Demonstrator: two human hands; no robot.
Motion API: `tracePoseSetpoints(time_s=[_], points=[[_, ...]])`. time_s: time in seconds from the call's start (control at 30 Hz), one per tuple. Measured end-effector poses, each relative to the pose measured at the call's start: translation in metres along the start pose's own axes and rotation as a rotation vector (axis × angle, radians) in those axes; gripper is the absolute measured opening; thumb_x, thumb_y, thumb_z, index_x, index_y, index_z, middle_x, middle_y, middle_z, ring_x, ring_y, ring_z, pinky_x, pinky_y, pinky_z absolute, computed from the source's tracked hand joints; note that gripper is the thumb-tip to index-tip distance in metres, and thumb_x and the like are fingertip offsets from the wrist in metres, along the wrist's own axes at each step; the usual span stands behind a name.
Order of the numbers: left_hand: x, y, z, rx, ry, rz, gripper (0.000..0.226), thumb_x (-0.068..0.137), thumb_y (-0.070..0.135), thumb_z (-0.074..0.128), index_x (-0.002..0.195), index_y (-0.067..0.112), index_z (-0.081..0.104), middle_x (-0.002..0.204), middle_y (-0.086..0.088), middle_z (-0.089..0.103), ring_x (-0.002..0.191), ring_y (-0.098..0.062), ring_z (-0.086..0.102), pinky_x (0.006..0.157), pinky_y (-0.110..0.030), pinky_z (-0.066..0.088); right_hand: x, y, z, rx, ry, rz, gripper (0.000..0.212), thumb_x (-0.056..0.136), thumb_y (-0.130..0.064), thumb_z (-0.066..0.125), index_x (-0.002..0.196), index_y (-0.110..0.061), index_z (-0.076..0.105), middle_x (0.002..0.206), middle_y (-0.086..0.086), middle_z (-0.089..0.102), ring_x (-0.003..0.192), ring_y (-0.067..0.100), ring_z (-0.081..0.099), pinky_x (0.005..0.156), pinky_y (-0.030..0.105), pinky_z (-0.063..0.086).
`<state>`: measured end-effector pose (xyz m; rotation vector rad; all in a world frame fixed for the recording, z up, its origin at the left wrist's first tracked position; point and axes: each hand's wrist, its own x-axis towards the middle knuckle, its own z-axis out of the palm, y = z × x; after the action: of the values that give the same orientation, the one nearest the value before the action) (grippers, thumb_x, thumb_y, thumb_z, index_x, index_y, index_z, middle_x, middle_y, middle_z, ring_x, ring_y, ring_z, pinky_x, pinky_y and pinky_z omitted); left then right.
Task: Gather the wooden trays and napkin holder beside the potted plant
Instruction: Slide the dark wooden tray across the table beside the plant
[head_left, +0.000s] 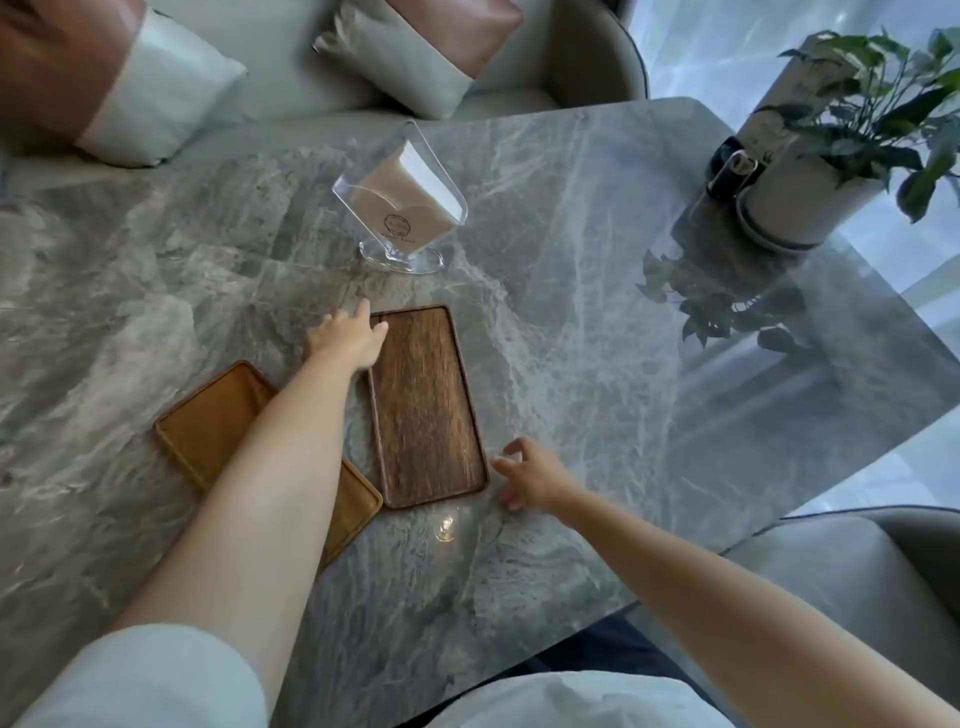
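Reaching across the marble table (571, 364), both hands bracketed the dark wooden tray (423, 405), taken as landmark for all below. L hand (345, 338) sat at the tray's far-left corner, fingers loosely spread w/ a fingertip or two on or just over the rim; firm contact couldn't be told. R hand (530, 475) sat just beside the near-right corner, fingers spread and curled, apart from the wood or barely brushing it, nothing pinched. So the hands lay on opposite corners, diagonal across the tray; R was nearer the camera end, L nearer the far end. Tray's long axis ran near-to-far, leaning slightly left at the far end, lying flat, open face up. Light wooden tray (223, 415) lay to the near-left of the dark one, partly under the L forearm, its long axis angled far-left to near-right, near corner close to the dark tray's near-left corner; touching or not couldn't be told. Clear napkin holder (402, 202) w/ napkins stood beyond the dark tray's far end, upright on its base, apart from it. Potted plant (810, 171) stood well off to the far-right of the tray, near the table corner. Judged: the coming move was likely a two-hand lift or slide of the dark tray toward far-right, w/ R arm on the plant side leading.
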<state>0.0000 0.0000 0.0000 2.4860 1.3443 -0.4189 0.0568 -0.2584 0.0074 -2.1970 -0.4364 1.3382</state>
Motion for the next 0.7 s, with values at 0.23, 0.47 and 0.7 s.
tracePoseSetpoints(time_s=[0.23,0.47,0.7], points=[[0.014,0.011,0.005,0.026,-0.036,0.027,0.055,0.098,0.045,0.025,0.142,0.013,0.029,0.145,-0.023,0.036,0.133,-0.038,0.036,0.105,-0.048,0.033,0.005,-0.003,0.017,0.266,-0.038,0.123,0.019,0.095,-0.018,0.045,0.079,-0.008,0.049,0.058,0.009,0.061,0.031,0.008,0.056,0.030,0.014,0.042],[0.013,0.013,0.010,-0.012,-0.038,-0.008,0.056,0.097,0.046,0.027,0.139,0.010,0.031,0.141,-0.025,0.040,0.128,-0.041,0.041,0.101,-0.047,0.036,0.015,-0.003,0.031,0.461,0.020,0.232,0.010,0.095,-0.009,0.046,0.088,-0.002,0.047,0.063,0.017,0.057,0.028,0.012,0.056,0.031,0.022,0.049],[0.007,0.009,0.013,-0.082,-0.056,-0.083,0.064,0.095,0.052,0.027,0.139,0.006,0.028,0.145,-0.024,0.035,0.132,-0.040,0.035,0.103,-0.050,0.035,0.015,0.000,0.019,0.502,0.038,0.237,0.024,0.095,-0.006,0.046,0.070,-0.005,0.046,0.056,0.018,0.056,0.025,0.013,0.054,0.027,0.021,0.045]])
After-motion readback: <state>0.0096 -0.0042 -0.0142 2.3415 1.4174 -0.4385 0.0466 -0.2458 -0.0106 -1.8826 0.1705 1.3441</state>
